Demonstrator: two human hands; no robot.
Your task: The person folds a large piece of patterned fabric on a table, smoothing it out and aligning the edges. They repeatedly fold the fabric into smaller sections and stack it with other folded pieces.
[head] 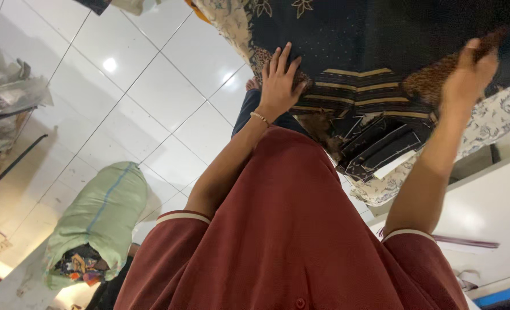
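Observation:
A large dark batik cloth [381, 34] with brown, gold-striped and cream floral parts spreads in front of me. My left hand [279, 80], a thin bracelet on its wrist, lies flat on the cloth's left edge with fingers spread. My right hand [467, 72] is closed on a brown patterned fold of the same cloth at the right. Below the cloth lies a pile of dark cut fabric pieces [375, 146] marked with pale lines. My red shirt fills the lower frame.
A white tiled floor [151, 97] lies to the left. On it stands a pale green sack [97, 221] stuffed with fabric scraps. A wire rack with plastic wrapping [5, 97] is at far left. A white table [490, 218] is at the right.

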